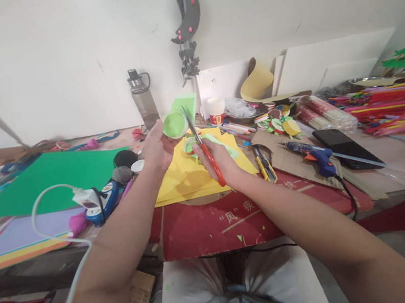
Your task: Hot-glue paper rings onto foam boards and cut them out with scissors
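My left hand (156, 150) is closed on a shallow round piece with a pale rim and a light green inside, which looks like a cut paper cup bottom (175, 125). It is held up with the green side facing me. In my right hand (223, 161) are red-handled scissors (213, 164), blades pointing up and away beside the rim of the round piece. Whether the blades touch it I cannot tell. Below both hands lie yellow sheets (177, 186), with light green paper scraps (224, 143) partly hidden by my right hand. A light green sheet (185, 103) stands behind.
To the right lie a utility knife (265, 164), a blue glue gun (315, 156), a black phone (345, 145) and small round paper pieces (277, 123). Behind are a bottle (143, 99) and a paper cup (216, 110). A green sheet (55, 178) and white cable (53, 189) occupy the left.
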The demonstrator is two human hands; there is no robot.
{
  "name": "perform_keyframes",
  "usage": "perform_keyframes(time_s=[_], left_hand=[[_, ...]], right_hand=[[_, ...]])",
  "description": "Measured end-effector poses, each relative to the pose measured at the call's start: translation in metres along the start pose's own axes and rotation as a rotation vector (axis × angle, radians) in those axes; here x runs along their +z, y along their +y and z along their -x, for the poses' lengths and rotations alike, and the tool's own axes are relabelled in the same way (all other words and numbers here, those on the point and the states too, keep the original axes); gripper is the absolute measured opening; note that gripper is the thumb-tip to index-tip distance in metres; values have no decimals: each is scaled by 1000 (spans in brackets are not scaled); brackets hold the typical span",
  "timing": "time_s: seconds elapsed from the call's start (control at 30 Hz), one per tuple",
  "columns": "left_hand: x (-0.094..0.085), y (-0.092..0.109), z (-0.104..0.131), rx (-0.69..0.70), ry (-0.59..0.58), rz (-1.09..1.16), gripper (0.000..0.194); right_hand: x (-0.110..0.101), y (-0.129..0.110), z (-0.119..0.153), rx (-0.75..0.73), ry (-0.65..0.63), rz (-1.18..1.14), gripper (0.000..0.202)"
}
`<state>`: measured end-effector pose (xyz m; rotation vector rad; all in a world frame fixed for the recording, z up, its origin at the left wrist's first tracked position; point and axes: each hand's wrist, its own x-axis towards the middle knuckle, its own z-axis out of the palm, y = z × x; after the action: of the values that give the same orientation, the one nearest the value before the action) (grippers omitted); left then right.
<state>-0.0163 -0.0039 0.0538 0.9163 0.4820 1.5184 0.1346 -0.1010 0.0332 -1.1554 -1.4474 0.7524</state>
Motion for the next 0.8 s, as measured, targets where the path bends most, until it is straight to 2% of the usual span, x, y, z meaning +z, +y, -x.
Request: perform_keyframes(time_s=[0.33,0.67,0.8], left_hand=[[1,0,-1,-15,37,32,28],[-3,2,-5,9,43,-9,30],[-3,3,-5,17,33,-22,27]], right_hand=[[1,-3,2,63,-7,-18,49],[4,-6,4,72,-18,-29,53],[2,-7,6,49,-63,-59,51]])
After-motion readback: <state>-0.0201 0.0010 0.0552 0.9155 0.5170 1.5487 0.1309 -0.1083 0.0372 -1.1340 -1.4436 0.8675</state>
